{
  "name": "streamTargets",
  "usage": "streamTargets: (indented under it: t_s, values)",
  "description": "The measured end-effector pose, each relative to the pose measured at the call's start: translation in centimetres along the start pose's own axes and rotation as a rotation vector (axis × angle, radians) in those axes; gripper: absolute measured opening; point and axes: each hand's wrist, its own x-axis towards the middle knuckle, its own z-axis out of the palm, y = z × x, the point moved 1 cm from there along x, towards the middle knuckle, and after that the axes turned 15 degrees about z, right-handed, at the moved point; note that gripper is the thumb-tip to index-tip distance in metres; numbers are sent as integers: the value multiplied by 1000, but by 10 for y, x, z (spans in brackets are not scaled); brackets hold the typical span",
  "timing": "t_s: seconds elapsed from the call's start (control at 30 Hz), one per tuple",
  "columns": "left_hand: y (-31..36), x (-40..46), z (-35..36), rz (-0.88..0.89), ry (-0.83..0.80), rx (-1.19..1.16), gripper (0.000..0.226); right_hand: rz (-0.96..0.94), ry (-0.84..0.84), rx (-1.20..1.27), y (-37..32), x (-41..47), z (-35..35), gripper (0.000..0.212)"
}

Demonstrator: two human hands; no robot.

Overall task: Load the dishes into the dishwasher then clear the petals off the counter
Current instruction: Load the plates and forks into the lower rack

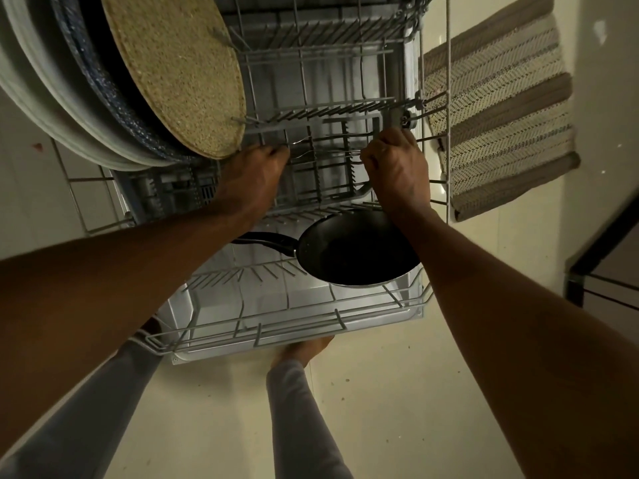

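I see a black pan [358, 252] lying flat in the pulled-out wire rack [262, 328], handle pointing left; large plates [52, 98] stand on edge at far left.

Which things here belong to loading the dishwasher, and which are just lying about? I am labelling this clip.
Job in hand:
rack
pan lying in the rack
cutlery, thin metal pieces between the hands
left hand
right hand, curled on the cutlery
plates
woven mat standing with the plates

Lying about:
rug on the floor
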Motion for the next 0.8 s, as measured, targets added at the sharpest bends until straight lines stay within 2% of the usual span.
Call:
streamTargets:
  t_s: [0.17,0.3,0.43,0.57,0.8]
  values:
    - [-1,0,-3,12,29,-57,10,43,-44,38,2,2,1,10]
    - [0,4,-10,-9,111,-47,20,54,-102,101,8,6,0,15]
    - [-3,8,-8,47,22,-55,10,66,-119,200,13,12,-11,19]
    - [-7,11,-7,37,-10,-41,11,3,-224,88,18,22,-16,17]
    - [-1,19,-14,41,-60,11,13,-91,-285,-40,15,31,-17,17]
